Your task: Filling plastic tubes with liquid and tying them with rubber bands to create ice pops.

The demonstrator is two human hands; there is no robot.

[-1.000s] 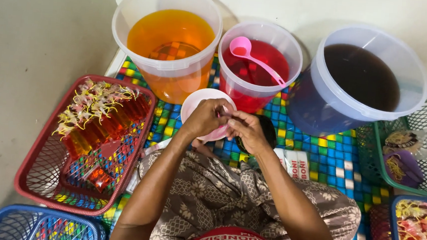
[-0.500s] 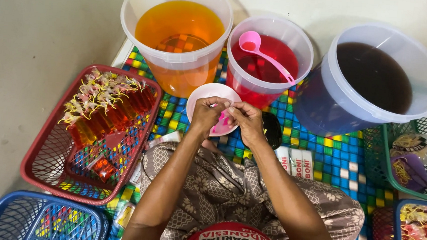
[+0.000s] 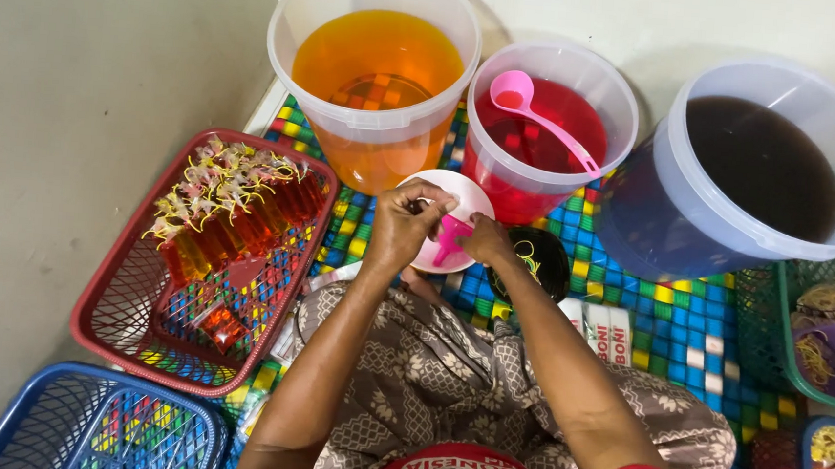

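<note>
Looking down from the head camera, I see my left hand [image 3: 400,225] and right hand [image 3: 484,241] meeting over a small white bowl [image 3: 459,196] on the checkered mat [image 3: 686,322]. Both hands are pinched nearly closed around a small pink funnel [image 3: 448,242], fingertips close together at its top. The bowl sits just in front of the bucket of orange liquid [image 3: 375,75] and the bucket of red liquid [image 3: 547,126], where a pink ladle [image 3: 543,116] rests. A bucket of dark liquid [image 3: 765,166] stands to the right. A red basket [image 3: 103,315] of filled orange packets lies left of my arm.
</note>
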